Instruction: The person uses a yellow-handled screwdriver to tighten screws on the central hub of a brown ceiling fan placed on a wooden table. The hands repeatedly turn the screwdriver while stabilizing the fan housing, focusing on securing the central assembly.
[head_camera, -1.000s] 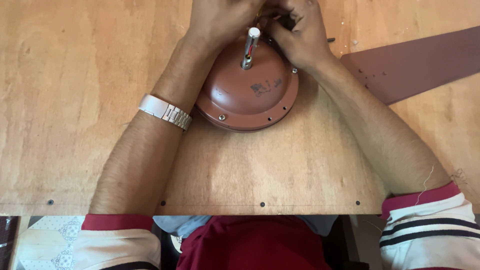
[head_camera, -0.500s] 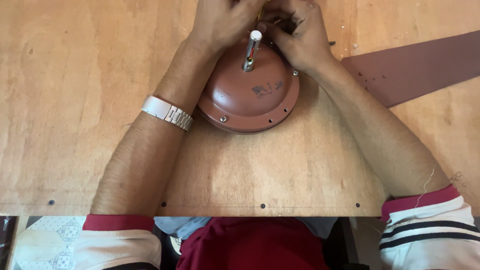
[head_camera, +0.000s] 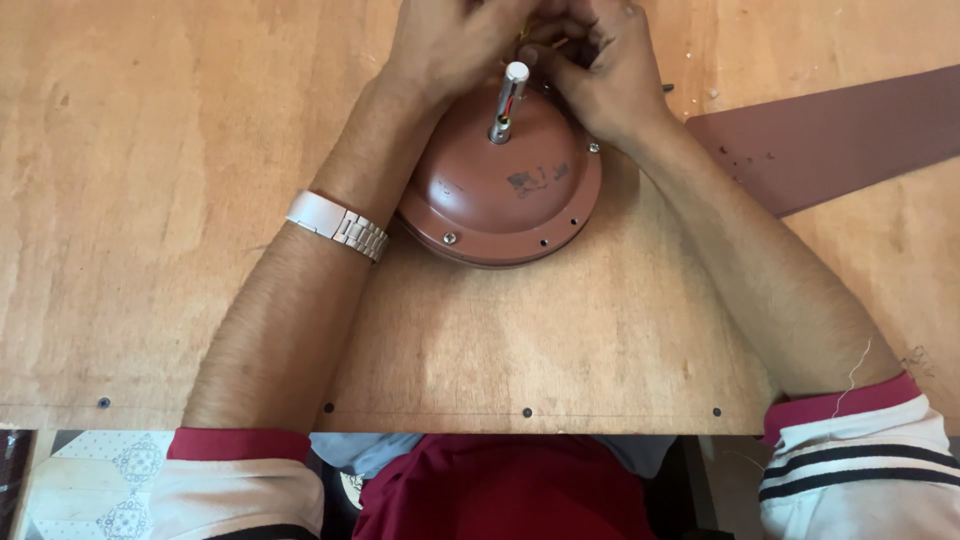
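Observation:
A round reddish-brown fan motor housing (head_camera: 505, 195) lies on the wooden table (head_camera: 150, 200), its metal shaft (head_camera: 506, 100) standing up with coloured wires inside. My left hand (head_camera: 445, 45) and my right hand (head_camera: 600, 65) are bunched together at the far rim of the housing, just behind the shaft. Their fingers are curled around something small there, which the hands themselves hide. A silver watch (head_camera: 338, 226) sits on my left wrist.
A brown fan blade (head_camera: 830, 140) lies flat on the table at the right, reaching to the frame edge. A few small specks and a screw-like bit (head_camera: 668, 88) lie near my right hand. The table's near edge runs along the bottom, with patterned floor below.
The view has shifted slightly; both hands stay at the far rim of the housing, fingers working a little. The housing has not moved.

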